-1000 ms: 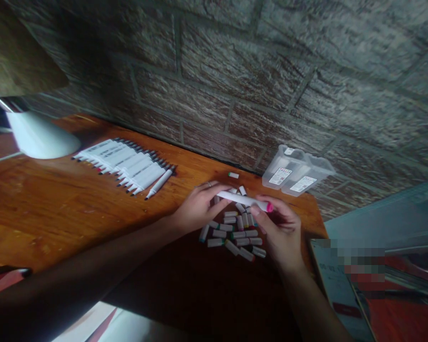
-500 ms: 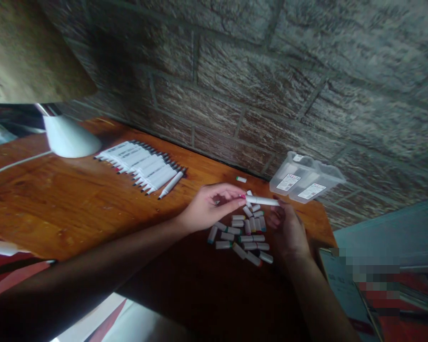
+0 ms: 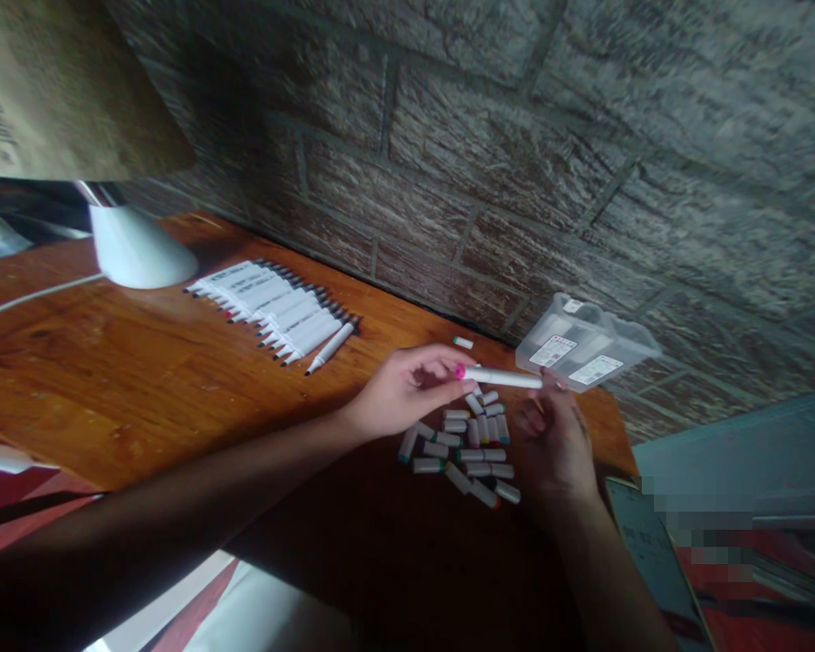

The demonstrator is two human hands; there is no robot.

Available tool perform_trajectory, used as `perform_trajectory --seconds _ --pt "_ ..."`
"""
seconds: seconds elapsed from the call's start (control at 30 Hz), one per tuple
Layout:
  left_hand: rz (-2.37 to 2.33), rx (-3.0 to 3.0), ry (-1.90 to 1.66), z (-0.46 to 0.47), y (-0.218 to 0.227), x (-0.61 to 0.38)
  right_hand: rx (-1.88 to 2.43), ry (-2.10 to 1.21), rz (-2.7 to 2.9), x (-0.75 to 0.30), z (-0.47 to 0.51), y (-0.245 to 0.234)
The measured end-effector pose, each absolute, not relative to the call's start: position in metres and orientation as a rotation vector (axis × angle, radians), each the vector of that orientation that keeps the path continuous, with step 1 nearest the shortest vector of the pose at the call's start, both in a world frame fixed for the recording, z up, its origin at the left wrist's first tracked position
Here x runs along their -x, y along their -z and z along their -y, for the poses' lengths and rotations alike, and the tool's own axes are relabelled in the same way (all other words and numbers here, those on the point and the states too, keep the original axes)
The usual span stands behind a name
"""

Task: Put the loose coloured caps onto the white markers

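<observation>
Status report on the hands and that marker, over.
Left hand pinches the marker at its pink end. Right hand at the other end, grip unclear. Loose caps lie beneath.

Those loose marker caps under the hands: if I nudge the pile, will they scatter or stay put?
The loose caps are short, roundish cylinders lying on their sides, so they would probably roll. They look small and light, likely scattering easily. The wooden table looks smooth and glossy, offering little grip.

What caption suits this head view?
Both hands, left hand and right hand, hold a pink-ended marker above loose caps on a wooden desk.
</observation>
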State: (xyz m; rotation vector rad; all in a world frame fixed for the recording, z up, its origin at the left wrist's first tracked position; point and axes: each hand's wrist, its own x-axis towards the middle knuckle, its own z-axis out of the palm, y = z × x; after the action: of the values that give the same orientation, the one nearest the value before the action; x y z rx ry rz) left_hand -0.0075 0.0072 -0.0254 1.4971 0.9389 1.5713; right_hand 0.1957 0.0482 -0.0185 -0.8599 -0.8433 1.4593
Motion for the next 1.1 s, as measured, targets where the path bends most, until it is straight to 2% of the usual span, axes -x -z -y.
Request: perform_trajectory --seconds 0.13,0.3,0.43,0.67,0.9,1.0,1.1 --pt "-1.056 -1.446 -1.456 -0.016 0.032 0.010 0.694 -1.432 1.035 -0.196 -0.037 0.002" --pt "-1.045 -1.561 -1.242 -0.017 0.036 0.010 0.723 -1.373 1.329 -0.192 -0.022 0.004" --pt "-1.097 -1.605 -1.200 -0.016 0.037 0.011 0.724 -1.337 1.388 -0.192 -0.020 0.006" --pt "-1.060 -1.553 -1.234 -0.014 0.030 0.010 0.750 -1.281 1.141 -0.191 -0.028 -0.004" --pt "-1.066 -1.441 -1.438 -0.011 0.025 0.009 0.881 -1.356 0.922 -0.196 -0.043 0.005" --pt "-1.028 -1.333 -1.507 -0.013 0.024 0.010 0.920 -1.322 1.013 -0.200 -0.046 0.010" --pt "-0.991 -1.210 -1.528 -0.016 0.024 0.012 0.960 -1.190 1.345 -0.203 -0.044 0.013"
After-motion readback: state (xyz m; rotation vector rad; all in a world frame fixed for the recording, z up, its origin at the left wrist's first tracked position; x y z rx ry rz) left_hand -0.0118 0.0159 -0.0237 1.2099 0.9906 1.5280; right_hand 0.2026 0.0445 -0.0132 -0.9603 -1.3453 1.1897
